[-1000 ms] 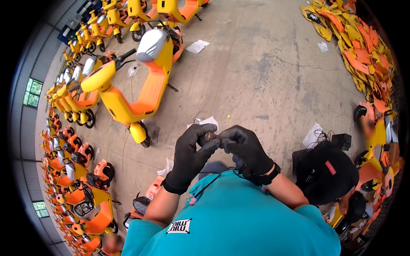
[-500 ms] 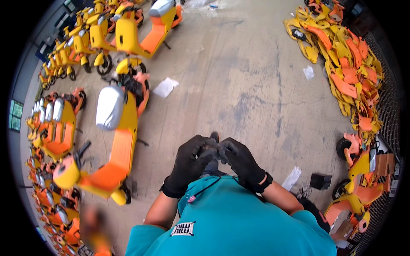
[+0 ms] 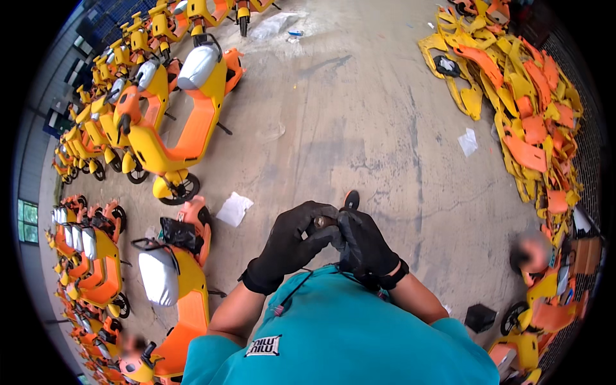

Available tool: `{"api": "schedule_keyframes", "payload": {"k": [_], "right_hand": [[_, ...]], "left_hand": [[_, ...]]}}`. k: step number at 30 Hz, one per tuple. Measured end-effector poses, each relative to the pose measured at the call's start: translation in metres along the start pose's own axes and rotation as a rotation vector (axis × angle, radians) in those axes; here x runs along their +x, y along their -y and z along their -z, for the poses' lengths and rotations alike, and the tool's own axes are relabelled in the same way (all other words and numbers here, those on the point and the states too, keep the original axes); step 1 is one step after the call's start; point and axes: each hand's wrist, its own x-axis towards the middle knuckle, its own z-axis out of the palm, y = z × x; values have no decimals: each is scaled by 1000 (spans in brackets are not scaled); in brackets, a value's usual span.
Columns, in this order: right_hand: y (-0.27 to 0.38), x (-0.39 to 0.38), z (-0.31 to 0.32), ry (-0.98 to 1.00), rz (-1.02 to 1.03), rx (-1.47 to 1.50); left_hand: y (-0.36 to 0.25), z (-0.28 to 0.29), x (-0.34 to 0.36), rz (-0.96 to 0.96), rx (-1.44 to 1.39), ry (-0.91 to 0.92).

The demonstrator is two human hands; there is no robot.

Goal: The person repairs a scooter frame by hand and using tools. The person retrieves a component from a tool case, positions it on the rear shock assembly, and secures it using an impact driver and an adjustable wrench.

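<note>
Seems mid-handling, holds a small brown part (image 3: 323, 222) in the curled left hand (image 3: 296, 236), has the bunched right hand (image 3: 364, 242) against the left with an unclear grip, and probably needs a steady pinch next.

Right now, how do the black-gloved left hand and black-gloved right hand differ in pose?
The black-gloved left hand curls with a gap visible between thumb and fingers; the black-gloved right hand shows none.
The small brown rounded part shows inside the left hand's curl; whether the right hand grips it too is hidden.
Shared: both wear black gloves and are close together.
</note>
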Motion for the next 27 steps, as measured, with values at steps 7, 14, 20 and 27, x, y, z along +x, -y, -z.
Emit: {"api": "schedule_keyframes", "payload": {"k": [7, 14, 20, 27], "right_hand": [[112, 207, 143, 59, -71, 242], [155, 385, 283, 80, 45, 251], [200, 575, 419, 28, -31, 236], [293, 743, 556, -62, -142, 169]], "left_hand": [[6, 36, 244, 48, -96, -312], [34, 71, 473, -156, 45, -237], [76, 117, 710, -193, 23, -132], [82, 148, 966, -234, 67, -77]]}}
